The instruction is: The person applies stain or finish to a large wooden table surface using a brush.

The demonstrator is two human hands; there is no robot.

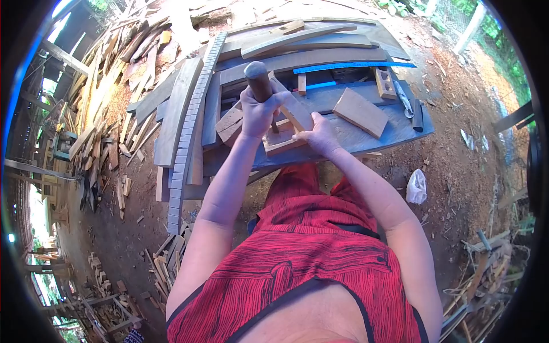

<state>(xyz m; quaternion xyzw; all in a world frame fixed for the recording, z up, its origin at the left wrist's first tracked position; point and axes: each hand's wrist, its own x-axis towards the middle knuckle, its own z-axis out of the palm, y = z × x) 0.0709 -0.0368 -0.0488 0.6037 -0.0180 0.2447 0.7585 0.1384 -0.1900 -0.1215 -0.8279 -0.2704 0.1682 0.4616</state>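
My left hand (pixel 260 114) is wrapped round the thick, dark handle of a chisel (pixel 259 83), held upright. Its narrow blade points down at a light wooden block (pixel 280 144) on the bench's near edge. In my closed right hand (pixel 320 135) is the near end of a flat wooden bar (pixel 293 108), which slants up and away beside the chisel. Where the blade tip meets the block is hard to make out. Another wooden block (pixel 230 124) lies left of my left hand. A rectangular wooden piece (pixel 360 112) rests to the right.
The bench (pixel 343 137) carries long boards (pixel 303 66), a blue ruler (pixel 354 67), a block with holes (pixel 386 84) and a blue-and-white pen-like item (pixel 321 86). A long segmented strip (pixel 194 114) runs along the left. Scrap wood (pixel 103 126) and a white bag (pixel 417 186) lie on the ground.
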